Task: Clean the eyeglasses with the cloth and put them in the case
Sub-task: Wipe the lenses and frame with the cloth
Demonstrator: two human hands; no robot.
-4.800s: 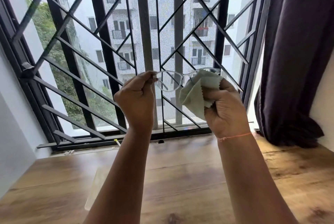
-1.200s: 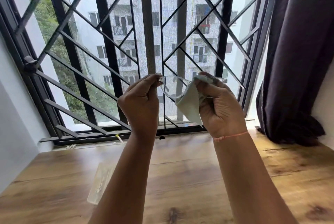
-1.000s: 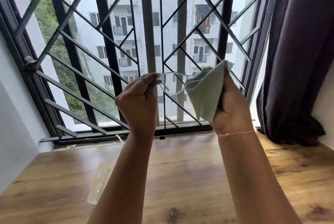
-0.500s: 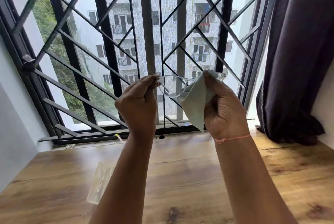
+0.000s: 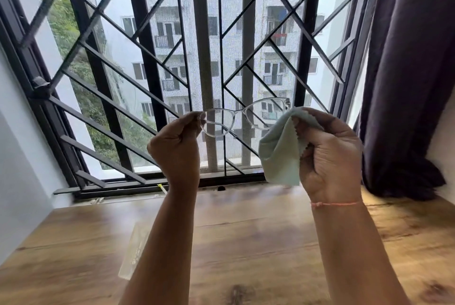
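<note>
Clear-framed eyeglasses (image 5: 240, 113) are held up in front of the window, lenses facing me. My left hand (image 5: 176, 148) pinches their left end. A pale green cloth (image 5: 280, 154) hangs from my right hand (image 5: 330, 154), which grips it just right of the right lens; the cloth's top edge touches the frame's right end. A clear plastic case (image 5: 134, 250) lies on the wooden table (image 5: 246, 243) below, partly hidden behind my left forearm.
A black metal window grille (image 5: 202, 58) stands just beyond the hands. A dark purple curtain (image 5: 406, 83) hangs at the right, bunched on the table. A white wall closes the left side.
My right hand has drawn the cloth rightward off the right lens, so both lenses now show. The left hand has kept its hold at about the same place.
</note>
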